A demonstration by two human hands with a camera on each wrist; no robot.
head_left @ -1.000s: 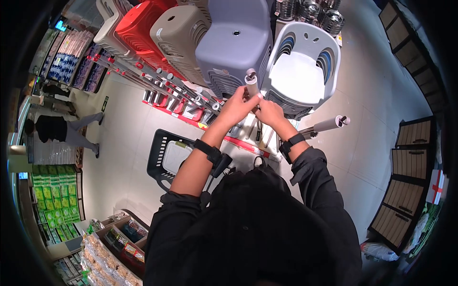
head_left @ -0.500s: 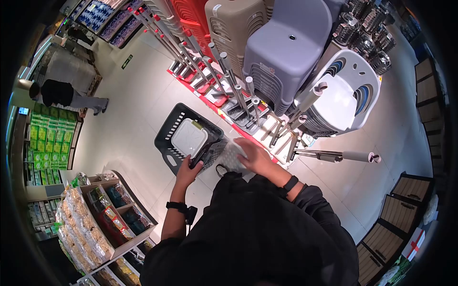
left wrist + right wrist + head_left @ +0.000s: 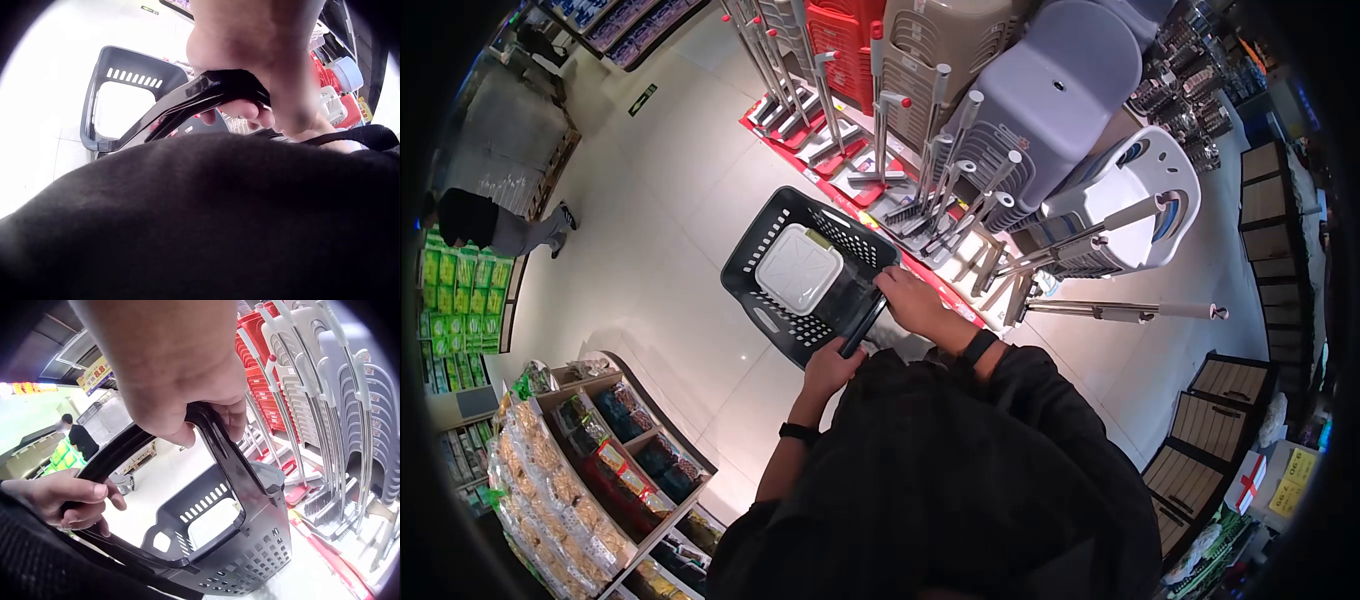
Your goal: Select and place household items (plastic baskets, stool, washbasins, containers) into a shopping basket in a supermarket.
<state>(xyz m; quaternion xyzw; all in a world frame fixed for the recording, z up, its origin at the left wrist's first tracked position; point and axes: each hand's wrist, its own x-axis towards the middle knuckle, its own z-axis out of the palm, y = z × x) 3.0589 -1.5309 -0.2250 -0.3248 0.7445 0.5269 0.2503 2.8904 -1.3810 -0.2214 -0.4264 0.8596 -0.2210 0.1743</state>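
Note:
A dark grey shopping basket (image 3: 784,205) with slotted sides is in front of my body. A white lidded container (image 3: 800,268) lies in it. My left hand (image 3: 832,368) grips the basket's black handle (image 3: 863,328) at its near end. Farther along the same handle, my right hand (image 3: 915,302) curls its fingers round it. In the right wrist view, the right hand (image 3: 190,394) holds the handle from above, with the left hand (image 3: 78,499) around it at the left. The left wrist view has the left hand (image 3: 256,56) over the handle, fingers wrapped beneath.
Brooms and squeegees with metal poles (image 3: 935,150) stand along a red-edged display just beyond the basket. Stacked stools (image 3: 1040,90) and a white chair (image 3: 1135,180) rise behind them. A shelf of packaged goods (image 3: 550,490) is at lower left, and a person (image 3: 470,220) walks at far left.
Both hands were at a pole's grip by the stools; they came down to the basket, left hand first. Now both hold its handle. The head view has turned, and the passer-by has shifted.

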